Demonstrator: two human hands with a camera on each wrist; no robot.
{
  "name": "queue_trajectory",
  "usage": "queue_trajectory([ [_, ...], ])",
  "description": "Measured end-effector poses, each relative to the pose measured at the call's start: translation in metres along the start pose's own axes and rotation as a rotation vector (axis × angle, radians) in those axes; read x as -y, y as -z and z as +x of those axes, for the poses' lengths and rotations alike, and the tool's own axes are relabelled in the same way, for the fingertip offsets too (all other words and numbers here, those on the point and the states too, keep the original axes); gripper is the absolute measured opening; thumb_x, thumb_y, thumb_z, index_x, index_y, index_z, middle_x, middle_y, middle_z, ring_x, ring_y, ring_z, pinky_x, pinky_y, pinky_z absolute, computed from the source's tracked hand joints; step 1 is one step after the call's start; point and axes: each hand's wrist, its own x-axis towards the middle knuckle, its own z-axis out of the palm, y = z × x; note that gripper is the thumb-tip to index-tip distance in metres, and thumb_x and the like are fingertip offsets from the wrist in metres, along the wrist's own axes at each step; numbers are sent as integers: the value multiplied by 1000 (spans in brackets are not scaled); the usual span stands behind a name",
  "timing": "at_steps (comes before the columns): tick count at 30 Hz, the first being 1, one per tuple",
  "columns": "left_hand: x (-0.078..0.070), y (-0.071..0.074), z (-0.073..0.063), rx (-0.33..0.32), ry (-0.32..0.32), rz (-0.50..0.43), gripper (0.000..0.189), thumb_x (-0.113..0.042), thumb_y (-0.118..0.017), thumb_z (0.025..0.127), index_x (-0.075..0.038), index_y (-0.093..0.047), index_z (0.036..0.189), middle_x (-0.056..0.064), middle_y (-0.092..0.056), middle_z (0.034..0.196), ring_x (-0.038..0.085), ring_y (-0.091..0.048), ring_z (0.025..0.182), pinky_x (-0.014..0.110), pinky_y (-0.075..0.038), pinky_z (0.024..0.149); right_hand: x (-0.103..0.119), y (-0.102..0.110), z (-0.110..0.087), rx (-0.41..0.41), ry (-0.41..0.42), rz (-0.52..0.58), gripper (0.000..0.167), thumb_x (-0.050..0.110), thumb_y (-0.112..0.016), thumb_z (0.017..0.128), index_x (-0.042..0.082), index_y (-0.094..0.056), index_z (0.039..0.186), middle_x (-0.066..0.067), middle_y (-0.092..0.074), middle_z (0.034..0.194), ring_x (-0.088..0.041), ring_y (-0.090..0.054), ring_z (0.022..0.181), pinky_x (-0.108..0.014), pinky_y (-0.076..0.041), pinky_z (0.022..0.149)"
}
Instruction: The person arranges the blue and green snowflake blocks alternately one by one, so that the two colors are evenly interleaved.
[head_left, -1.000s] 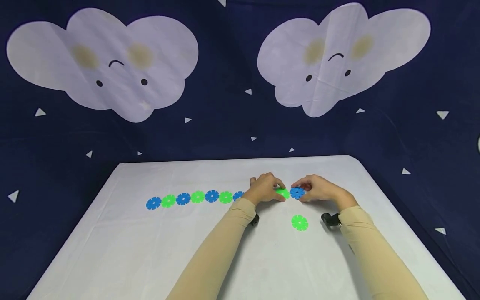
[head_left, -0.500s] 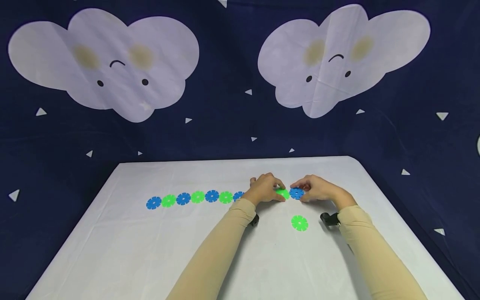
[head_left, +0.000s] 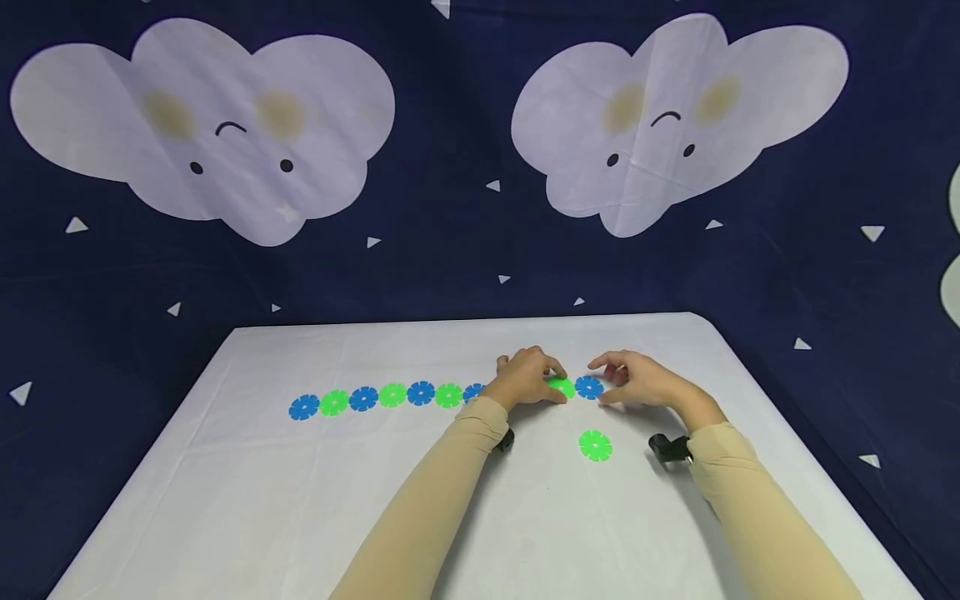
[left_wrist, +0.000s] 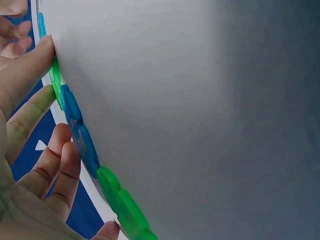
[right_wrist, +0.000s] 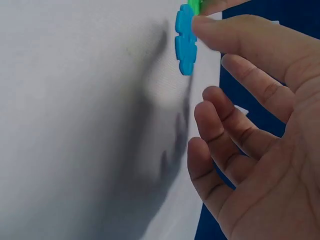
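Observation:
A row of blue and green notched plastic discs, the kind that slot together, stretches across the white table. My left hand point(head_left: 522, 379) pinches a green interlocking disc point(head_left: 562, 387) near the row's right end, thumb at the near edge and index finger at the far edge. In the left wrist view this green disc point(left_wrist: 55, 75) runs on into a blue one point(left_wrist: 75, 117), then another green. A blue interlocking disc point(head_left: 588, 387) closes the row on the right. Around it my right hand point(head_left: 637, 379) is spread, thumb and fingers just off its rim. The left hand covers part of the row.
A single green disc point(head_left: 596, 446) lies nearer me, between the forearms. More row discs, such as the blue leftmost one point(head_left: 304, 407), reach left. The table's point(head_left: 247, 500) far edge meets a dark blue cloth point(head_left: 442, 267) printed with clouds.
The right hand has loosened from the blue disc, its thumb and fingers now parted from it. The left hand keeps its pinch on the green disc. The view has shifted slightly.

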Motion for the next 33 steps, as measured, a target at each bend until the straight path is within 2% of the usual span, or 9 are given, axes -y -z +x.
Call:
queue_trajectory([
  [6,0,0,0,-1,3,2,42,-42,-93,84,-33,-82,123,-4,-70,117,14,-62,110,59,-39,111,4,1,-21,14,31,65,50,23,-88,88,3,-71,131,-10,-70,103,-13,-61,91,-25,-52,83],
  [17,2,-3,2,-6,2,-19,42,-42,-93,84,-32,-82,123,-3,-71,118,15,-63,113,63,-37,115,15,-18,-53,168,69,266,49,15,-90,87,0,-69,129,-10,-63,99,-10,-56,82,-23,-48,73],
  [20,2,-3,1,-6,-3,-31,42,-41,-94,84,-31,-82,123,-3,-71,118,16,-63,113,65,-36,117,14,-24,-59,185,96,258,50,15,-91,85,0,-70,128,-10,-63,97,-10,-55,82,-22,-47,73],
  [26,3,-4,1,-10,-2,-48,41,-39,-94,84,-30,-83,122,-2,-72,119,16,-63,114,66,-34,119,13,-32,-65,173,101,206,51,20,-94,81,8,-74,126,-5,-58,98,-14,-49,87,-24,-42,76],
  [33,4,-4,2,-7,-3,-36,41,-40,-94,84,-31,-82,123,-3,-71,117,15,-62,112,65,-35,118,11,-38,-66,147,110,194,50,19,-94,81,9,-72,125,-4,-54,97,-14,-46,88,-26,-39,76],
])
